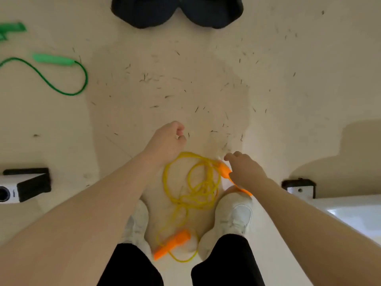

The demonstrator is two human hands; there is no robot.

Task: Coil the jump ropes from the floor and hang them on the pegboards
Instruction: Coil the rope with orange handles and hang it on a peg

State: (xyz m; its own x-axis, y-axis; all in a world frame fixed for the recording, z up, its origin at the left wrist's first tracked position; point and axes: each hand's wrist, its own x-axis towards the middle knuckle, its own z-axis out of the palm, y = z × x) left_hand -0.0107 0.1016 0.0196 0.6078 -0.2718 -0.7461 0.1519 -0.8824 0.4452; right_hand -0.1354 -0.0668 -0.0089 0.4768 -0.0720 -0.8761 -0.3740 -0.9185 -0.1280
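At the far left a green rope [61, 79] lies on the floor [288, 89], its cord looping off the left edge so only one handle shows; a second green shape above it is cut off and too blurred to name. Below, a black-and-white box [24, 187] with a round lens-like face is partly out of frame. The left hand [167, 141] hangs over the floor just above the yellow rope [193, 182], fingers loosely curled and holding nothing; the fingertips are turned away, so how far they close is hard to tell. The yellow rope lies in a loose tangle between two white shoes [233, 215], the left shoe mostly hidden behind the left forearm. One orange handle [173, 243] lies low between the shoes; the other handle [224, 171] is partly covered by the right hand [245, 172], which reaches over it with fingers bent. Whether they actually grip it cannot be told. At the top centre a dark padded object [177, 11] is cut off by the frame. At the right stand a small black-and-white bracket [299, 188] and a white surface [350, 215], its form unclear.
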